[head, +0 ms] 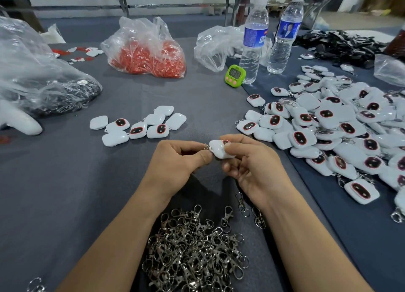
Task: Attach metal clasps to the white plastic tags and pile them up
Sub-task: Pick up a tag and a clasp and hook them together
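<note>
A white rounded-square plastic tag (pixel 220 152) is held just above the middle of the view, lifted off the desk. The right hand (pixel 247 166) grips it with curled fingers and thumb, turning one corner toward the other hand. The left hand (pixel 182 160) pinches a small silver metal clasp (pixel 206 147) between thumb and forefinger at that corner, apparently to hook its ring onto the tag. Whether it is on yet is too small to tell.

Below the wrists lies a loose heap of silver swivel clasps (pixel 192 252), close by for easy picking. Ahead and left, a small cluster of white tags without clasps (pixel 140 125) waits within reach. To the right spreads a large pile of finished white tags (pixel 328 129), many showing clasps, handy for the right hand to drop onto.

Farther back on the dark grey cloth-covered desk (pixel 65 182) are a green digital timer (pixel 235 76), two clear water bottles (pixel 254 39) and a clear plastic bag of red pieces (pixel 146 50).
</note>
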Motion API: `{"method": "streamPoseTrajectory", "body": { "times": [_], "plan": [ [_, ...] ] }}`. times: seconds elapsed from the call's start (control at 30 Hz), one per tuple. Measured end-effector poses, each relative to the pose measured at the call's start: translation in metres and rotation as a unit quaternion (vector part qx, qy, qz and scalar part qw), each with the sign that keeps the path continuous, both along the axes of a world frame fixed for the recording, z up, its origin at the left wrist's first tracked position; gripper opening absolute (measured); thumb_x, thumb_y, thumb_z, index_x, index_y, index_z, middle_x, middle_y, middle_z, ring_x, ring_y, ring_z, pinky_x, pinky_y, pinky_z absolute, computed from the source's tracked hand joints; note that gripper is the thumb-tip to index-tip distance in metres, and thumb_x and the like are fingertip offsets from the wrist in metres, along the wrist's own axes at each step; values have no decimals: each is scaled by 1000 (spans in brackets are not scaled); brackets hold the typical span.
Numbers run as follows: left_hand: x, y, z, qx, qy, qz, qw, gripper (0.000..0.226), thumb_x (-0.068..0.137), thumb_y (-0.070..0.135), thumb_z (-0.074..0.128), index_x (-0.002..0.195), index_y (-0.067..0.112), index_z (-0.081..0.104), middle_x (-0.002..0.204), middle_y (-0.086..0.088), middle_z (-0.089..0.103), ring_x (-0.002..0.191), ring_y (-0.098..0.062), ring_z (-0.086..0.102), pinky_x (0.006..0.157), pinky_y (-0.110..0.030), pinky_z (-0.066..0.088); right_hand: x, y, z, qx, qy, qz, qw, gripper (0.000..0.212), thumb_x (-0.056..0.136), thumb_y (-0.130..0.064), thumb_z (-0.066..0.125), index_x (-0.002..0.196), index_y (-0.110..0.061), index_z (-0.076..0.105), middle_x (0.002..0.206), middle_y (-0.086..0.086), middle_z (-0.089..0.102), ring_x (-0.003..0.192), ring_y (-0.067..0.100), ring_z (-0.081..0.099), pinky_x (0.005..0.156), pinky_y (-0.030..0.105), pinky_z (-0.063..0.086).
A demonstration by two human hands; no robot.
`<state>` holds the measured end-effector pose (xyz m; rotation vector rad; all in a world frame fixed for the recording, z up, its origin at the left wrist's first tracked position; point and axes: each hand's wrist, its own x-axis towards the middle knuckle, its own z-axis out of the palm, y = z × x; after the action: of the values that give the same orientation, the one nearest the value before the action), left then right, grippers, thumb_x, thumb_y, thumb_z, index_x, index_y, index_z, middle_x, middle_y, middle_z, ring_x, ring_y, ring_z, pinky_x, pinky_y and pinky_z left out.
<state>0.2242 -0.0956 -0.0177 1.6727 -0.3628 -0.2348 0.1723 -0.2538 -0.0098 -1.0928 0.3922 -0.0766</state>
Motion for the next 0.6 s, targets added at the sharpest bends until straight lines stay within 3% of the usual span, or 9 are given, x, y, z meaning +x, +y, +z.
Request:
{"method": "streamPoseTrajectory", "body": {
  "times": [0.13, 0.37, 0.6],
  "plan": [
    [-1, -1, 1, -27, -24, 39, 999, 21, 77, 6, 84, 82, 26, 83, 82, 2, 79, 77, -8, 72, 71, -17, 54, 0, 0, 0, 1, 3, 0, 1000, 19, 88, 6, 58, 99, -5, 70, 77, 15, 73, 46, 15, 54, 47, 23, 38],
    [0, 1, 4, -28, -59, 51, 997, 18, 77, 8, 84, 79, 25, 83, 71, 3, 76, 62, 0, 65, 60, -10, 46, -1, 1, 1, 13, 7, -2, 1000, 19, 88, 7, 57, 96, -4, 71, 81, 17, 72, 50, 15, 55, 43, 20, 41],
    [-1, 2, 3, 14, -78, 35, 996, 5, 73, 29, 80, 77, 32, 81, 71, 5, 75, 67, -6, 64, 67, -24, 51, -2, 1, 1, 13, 5, 1, 1000, 21, 88, 7, 55, 93, -3, 72, 78, 17, 71, 49, 15, 52, 42, 20, 41]
  ]
}}
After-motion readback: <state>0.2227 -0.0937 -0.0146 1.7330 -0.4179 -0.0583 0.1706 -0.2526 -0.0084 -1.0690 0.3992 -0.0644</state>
